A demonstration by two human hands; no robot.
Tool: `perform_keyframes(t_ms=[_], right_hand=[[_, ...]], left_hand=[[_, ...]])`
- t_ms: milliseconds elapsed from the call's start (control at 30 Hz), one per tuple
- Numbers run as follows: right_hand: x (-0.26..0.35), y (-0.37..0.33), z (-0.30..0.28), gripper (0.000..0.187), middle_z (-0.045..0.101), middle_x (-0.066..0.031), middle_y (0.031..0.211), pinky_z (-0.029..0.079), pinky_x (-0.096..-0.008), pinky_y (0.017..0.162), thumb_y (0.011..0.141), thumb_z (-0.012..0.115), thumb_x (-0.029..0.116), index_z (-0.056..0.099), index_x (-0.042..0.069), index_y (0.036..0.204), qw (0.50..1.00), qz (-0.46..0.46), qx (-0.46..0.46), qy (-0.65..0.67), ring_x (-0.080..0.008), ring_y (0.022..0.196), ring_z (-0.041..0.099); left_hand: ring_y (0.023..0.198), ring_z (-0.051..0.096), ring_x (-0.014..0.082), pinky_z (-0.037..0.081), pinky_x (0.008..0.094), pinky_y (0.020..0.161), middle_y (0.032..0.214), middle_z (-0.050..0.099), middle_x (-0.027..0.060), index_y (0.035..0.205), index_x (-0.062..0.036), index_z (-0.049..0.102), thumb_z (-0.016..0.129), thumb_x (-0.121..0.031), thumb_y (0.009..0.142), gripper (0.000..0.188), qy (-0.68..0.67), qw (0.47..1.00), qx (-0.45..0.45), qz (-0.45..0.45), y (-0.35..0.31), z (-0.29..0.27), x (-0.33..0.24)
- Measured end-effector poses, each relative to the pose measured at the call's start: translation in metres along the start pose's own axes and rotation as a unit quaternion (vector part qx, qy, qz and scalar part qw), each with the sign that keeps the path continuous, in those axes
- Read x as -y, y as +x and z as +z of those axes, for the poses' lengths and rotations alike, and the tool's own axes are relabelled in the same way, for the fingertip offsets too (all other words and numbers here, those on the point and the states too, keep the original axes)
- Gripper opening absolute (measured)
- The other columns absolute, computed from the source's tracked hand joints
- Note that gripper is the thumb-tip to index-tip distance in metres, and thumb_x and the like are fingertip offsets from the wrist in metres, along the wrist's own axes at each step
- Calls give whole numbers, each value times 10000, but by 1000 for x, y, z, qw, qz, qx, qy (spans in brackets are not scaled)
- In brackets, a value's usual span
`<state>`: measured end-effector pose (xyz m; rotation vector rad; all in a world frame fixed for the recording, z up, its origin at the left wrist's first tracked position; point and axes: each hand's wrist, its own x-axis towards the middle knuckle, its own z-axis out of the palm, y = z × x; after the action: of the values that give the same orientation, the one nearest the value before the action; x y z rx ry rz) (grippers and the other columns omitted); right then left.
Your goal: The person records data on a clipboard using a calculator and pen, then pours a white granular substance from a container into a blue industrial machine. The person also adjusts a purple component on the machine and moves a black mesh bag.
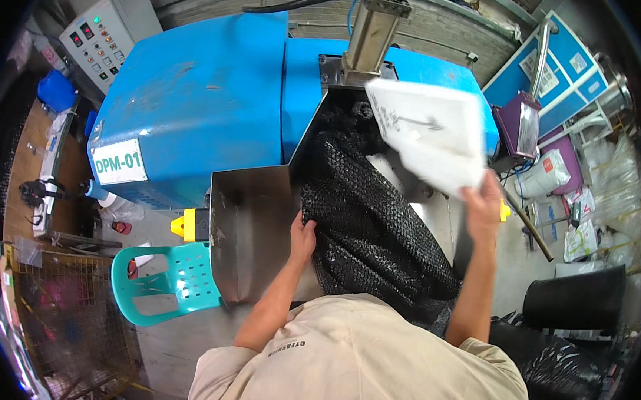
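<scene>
A large piece of black bubble wrap lies bunched across a metal chute on the big blue machine. My left hand is closed on the left edge of this wrap. Raised at the right, my right hand grips the lower corner of a stiff white sheet. The sheet has dark marks on it, is blurred at its edge and hangs tilted over the far end of the wrap. Part of the chute's inside is hidden beneath the wrap and sheet.
A metal cylinder stands upright behind the chute. A teal plastic chair is at the left, near a yellow-and-black box. Black rolled material and black bags lie at the right. A control cabinet stands far left.
</scene>
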<state>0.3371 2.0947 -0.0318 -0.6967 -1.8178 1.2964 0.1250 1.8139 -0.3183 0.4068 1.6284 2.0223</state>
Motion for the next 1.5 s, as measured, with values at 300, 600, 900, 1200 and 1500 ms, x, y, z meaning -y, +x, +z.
perform_keyframes(t_ms=[300, 600, 900, 1200, 1500], right_hand=[[-10, 1, 90, 728, 770, -283, 1103, 573, -500, 966, 858, 847, 263, 540, 63, 1487, 967, -10, -28, -253, -474, 1102, 736], [-62, 60, 190, 561, 778, -273, 1082, 574, -552, 952, 886, 820, 365, 638, 133, 1363, 914, 25, 85, -395, -482, 1067, 736], [-5, 32, 189, 668, 781, -242, 1162, 571, -477, 997, 836, 879, 279, 616, 51, 1407, 923, 20, 118, -366, -384, 1120, 756], [-97, -111, 100, 704, 680, -159, 1383, 595, -450, 954, 887, 820, 18, 511, -9, 1519, 973, 213, 13, 85, -299, 1186, 711], [-107, -91, 94, 623, 685, -203, 1379, 540, -450, 1008, 992, 758, 407, 614, 39, 1475, 926, 285, -175, 174, -310, 1217, 691]], left_hand=[[1219, 629, 211, 457, 361, 1120, 1366, 679, 109, 1450, 23, 590, 568, -134, 1006, 471, -140, 976, -45, -161, -15, -4, -65], [968, 741, 200, 577, 355, 913, 1110, 801, 106, 1235, 46, 727, 901, -117, 829, 471, 125, 970, -18, -207, -57, -52, -91], [1153, 713, 252, 576, 405, 997, 1302, 738, 180, 1329, 47, 663, 825, -263, 972, 500, -116, 973, -14, -199, -23, -22, -80], [1179, 701, 277, 581, 401, 1023, 1342, 698, 220, 1391, 111, 604, 896, -205, 886, 663, -75, 973, 16, -219, 28, 91, -16], [1182, 731, 357, 555, 430, 1023, 1245, 761, 242, 1319, 69, 656, 820, -217, 806, 609, 206, 956, 78, -193, -13, 39, -24]])
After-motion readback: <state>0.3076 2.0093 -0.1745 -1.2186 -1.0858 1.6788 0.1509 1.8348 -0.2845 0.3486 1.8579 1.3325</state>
